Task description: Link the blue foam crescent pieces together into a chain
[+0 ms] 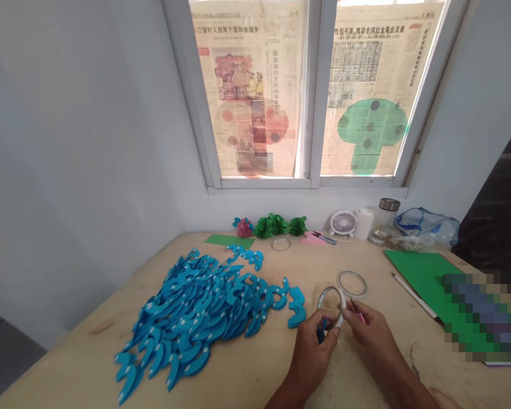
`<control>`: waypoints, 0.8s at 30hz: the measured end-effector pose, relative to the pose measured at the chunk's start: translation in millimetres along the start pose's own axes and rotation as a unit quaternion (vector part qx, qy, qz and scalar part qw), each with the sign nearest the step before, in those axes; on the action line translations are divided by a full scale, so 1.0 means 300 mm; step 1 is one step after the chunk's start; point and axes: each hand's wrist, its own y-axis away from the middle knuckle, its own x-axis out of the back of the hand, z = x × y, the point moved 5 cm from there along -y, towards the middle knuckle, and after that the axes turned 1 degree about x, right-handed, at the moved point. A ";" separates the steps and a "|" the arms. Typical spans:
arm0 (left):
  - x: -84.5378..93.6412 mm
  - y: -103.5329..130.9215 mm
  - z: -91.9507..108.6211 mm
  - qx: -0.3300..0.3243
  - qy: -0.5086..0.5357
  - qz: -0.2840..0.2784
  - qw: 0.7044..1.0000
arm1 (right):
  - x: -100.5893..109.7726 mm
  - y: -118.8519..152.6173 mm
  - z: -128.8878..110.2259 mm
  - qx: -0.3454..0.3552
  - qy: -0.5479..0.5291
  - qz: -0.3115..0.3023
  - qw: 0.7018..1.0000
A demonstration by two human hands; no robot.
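Note:
My left hand (313,346) is closed on a roll of white tape (341,318), which stands tilted above the table, and a small blue piece (322,330) shows between the same fingers. At the right side of the roll, the thumb and fingertips of my right hand (368,326) are pinched, with pink-handled scissors or tweezers (357,311) held among them. Just behind lies a second tape roll (352,283). To the left of my hands spreads a large pile of blue curved paper pieces (204,307) with small white patches.
A third tape roll (280,245) lies farther back, near green paper flowers (276,225). A small white fan (343,223) and glass jar (384,220) stand by the wall. At right are green sheets (430,284) and a white pen (414,294).

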 end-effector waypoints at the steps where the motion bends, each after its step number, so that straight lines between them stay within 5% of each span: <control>1: -0.001 0.001 0.003 -0.003 0.004 -0.002 1.000 | -0.007 0.001 0.005 -0.007 -0.010 -0.017 1.000; 5: 0.000 0.006 0.006 -0.004 0.011 -0.007 1.000 | -0.026 0.003 0.021 -0.022 -0.045 -0.065 0.997; 16: 0.009 -0.017 0.001 -0.005 -0.033 -0.080 0.996 | -0.027 0.022 0.002 -0.064 -0.163 -0.023 0.984; 24: 0.004 -0.018 0.015 -0.002 -0.009 -0.048 0.999 | -0.026 0.029 -0.036 -0.035 -0.137 -0.037 0.989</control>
